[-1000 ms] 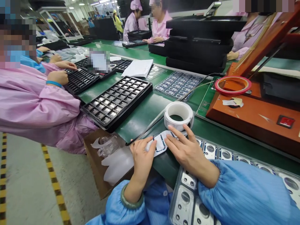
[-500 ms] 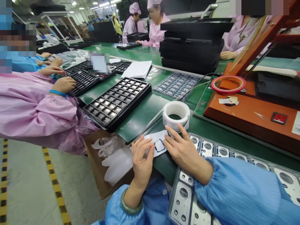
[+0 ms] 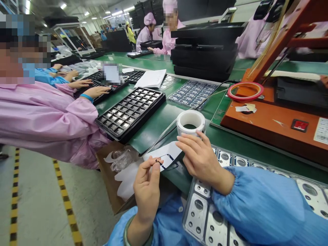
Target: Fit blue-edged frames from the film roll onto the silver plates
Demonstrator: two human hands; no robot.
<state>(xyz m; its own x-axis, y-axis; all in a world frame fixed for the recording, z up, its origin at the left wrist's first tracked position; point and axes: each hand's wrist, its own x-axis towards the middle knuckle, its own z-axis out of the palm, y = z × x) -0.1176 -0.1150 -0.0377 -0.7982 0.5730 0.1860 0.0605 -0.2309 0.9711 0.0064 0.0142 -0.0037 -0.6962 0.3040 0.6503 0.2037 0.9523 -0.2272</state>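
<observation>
- Pinching the thin dark frame (image 3: 171, 158) between thumb and fingertips, the left hand (image 3: 147, 191) is near the desk's front edge.
- The frame is over the white strip (image 3: 164, 149), tilted, its near end at the left hand's fingers; whether its far side touches the strip cannot be told.
- The right hand (image 3: 201, 157) has its fingers bent and close together over the strip's right end; whether it grips the strip cannot be told.
- The white roll (image 3: 180, 126) lies flat on the green desk (image 3: 164, 114), just beyond the right hand's fingers.
- Under the right forearm is a clear tray (image 3: 187, 210) with rows of silver plates (image 3: 216, 229) that have round holes.
- Below the desk's edge, left of the left hand, a cardboard box (image 3: 106, 179) holds clear film (image 3: 121, 164) and white scraps (image 3: 128, 181).
- Beyond the box, a black tray (image 3: 145, 118) of small shiny parts lies at a slant.
- Farther back are a sheet of blue-and-white parts (image 3: 193, 93) and some papers (image 3: 151, 78).
- At the right is an orange machine (image 3: 266, 123) with a red tape ring (image 3: 246, 98) on it.
- At the left, a co-worker in pink (image 3: 46, 116) reaches over another black tray.
</observation>
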